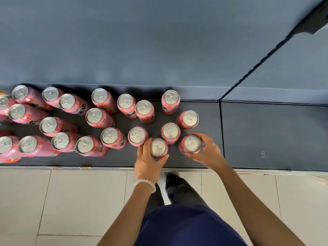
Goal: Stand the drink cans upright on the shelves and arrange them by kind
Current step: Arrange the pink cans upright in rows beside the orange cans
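Dark blue-grey shelving fills the upper half of the frame, with a flat dark shelf (pixel 204 162) running across the middle and pale floor tiles (pixel 79 201) below it. From the far left edge to the centre of the frame, the shelf is crowded with pink drink cans (pixel 58 125), all upright with their silver tops toward the camera, standing in loose rows from the back wall to the front lip. A vertical divider (pixel 221 132) right of centre separates this section from the next section of shelf at the right.

Just left of centre, near the shelf's front edge, the left hand (pixel 147 162) grips one pink can (pixel 158 147), thumb on its left side and fingers curled round the near side; a white bead bracelet (pixel 145 183) sits on that wrist. This can stands close beside its neighbours at the upper left and upper right.

To the right, the right hand (pixel 206 150) wraps another can (pixel 192 144) from the right side, fingers curved round its far and near edges. That can is the rightmost one in the front row, near the divider, with two more cans just behind it.

At the bottom centre are the person's dark blue clothing (pixel 186 226) and a shoe (pixel 171 176).
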